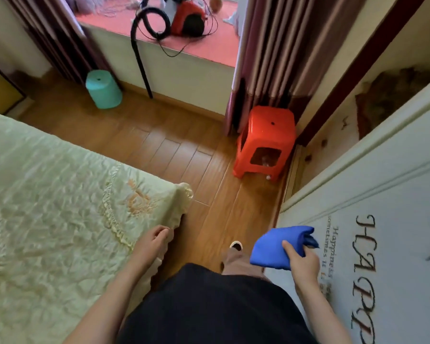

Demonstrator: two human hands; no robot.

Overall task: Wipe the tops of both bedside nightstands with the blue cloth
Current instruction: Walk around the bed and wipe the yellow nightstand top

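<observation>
My right hand [302, 263] grips a folded blue cloth [273, 247] at waist height, in front of a white door or panel with dark lettering. My left hand [153, 240] hangs beside the corner of the bed, fingers loosely curled, holding nothing. No nightstand shows in this view. I stand in the narrow strip of wooden floor between the bed and the white panel.
A bed with a pale green embroidered cover [60, 207] fills the left. An orange plastic stool [266, 142] stands by the curtain [271, 58] ahead on the right. A teal stool [103, 89] and a black hose [140, 60] stand near the raised red platform [209, 48] with a red vacuum cleaner.
</observation>
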